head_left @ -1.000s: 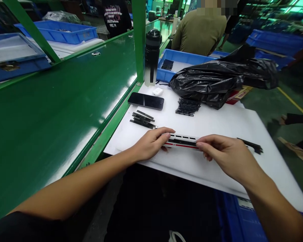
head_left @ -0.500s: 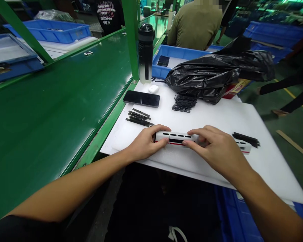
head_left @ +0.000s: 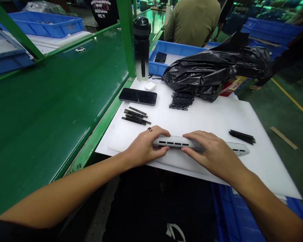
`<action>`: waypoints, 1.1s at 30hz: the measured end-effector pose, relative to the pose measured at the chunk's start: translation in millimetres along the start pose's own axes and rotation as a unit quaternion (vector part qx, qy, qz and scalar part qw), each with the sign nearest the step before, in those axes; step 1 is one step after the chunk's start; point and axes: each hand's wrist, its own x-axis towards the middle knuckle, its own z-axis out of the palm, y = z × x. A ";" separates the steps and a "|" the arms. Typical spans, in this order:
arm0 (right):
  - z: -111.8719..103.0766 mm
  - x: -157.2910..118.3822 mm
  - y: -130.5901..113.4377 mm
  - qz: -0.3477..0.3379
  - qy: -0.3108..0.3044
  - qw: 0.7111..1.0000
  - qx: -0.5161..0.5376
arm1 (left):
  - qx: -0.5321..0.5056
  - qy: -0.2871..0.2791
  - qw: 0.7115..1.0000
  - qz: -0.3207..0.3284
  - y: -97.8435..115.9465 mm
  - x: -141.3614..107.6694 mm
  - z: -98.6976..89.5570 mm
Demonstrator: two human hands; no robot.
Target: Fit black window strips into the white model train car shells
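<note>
A long white toy train car (head_left: 176,142) with a row of dark windows lies sideways near the front edge of the white table sheet (head_left: 209,116). Thumb and fingers of my left hand (head_left: 147,143) are closed around its left end. My right hand (head_left: 209,148) grips it right of the middle, thumb in front and fingers behind. The car's right end sticks out past that hand. Left of the hands lie several flat black strips (head_left: 135,116). More dark strips (head_left: 242,136) are at the right, and a stack of black window-frame parts (head_left: 181,101) sits farther back.
A phone (head_left: 137,96), a white earbud case (head_left: 150,86) and a bottle (head_left: 141,48) stand along the left side. Behind are a black plastic bag (head_left: 204,74) and a blue bin (head_left: 178,49). A green conveyor (head_left: 53,101) runs at left; a person (head_left: 193,22) sits beyond.
The train car has rolled in my hands, so its red-striped side no longer shows and more of the roof faces up. The whole view has shifted slightly.
</note>
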 end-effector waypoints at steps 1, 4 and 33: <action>0.8 -1.0 -2.7 -0.008 -0.003 1.000 -0.002 | 0.002 -0.001 1.000 0.003 0.4 -1.1 1.0; 7.3 0.0 -11.0 -0.017 0.021 1.000 -0.014 | 0.007 -0.001 1.000 0.014 1.3 -3.5 3.3; -7.3 -0.7 12.3 0.023 -0.059 0.998 0.026 | -0.023 -0.109 0.993 0.027 -2.9 3.4 -16.3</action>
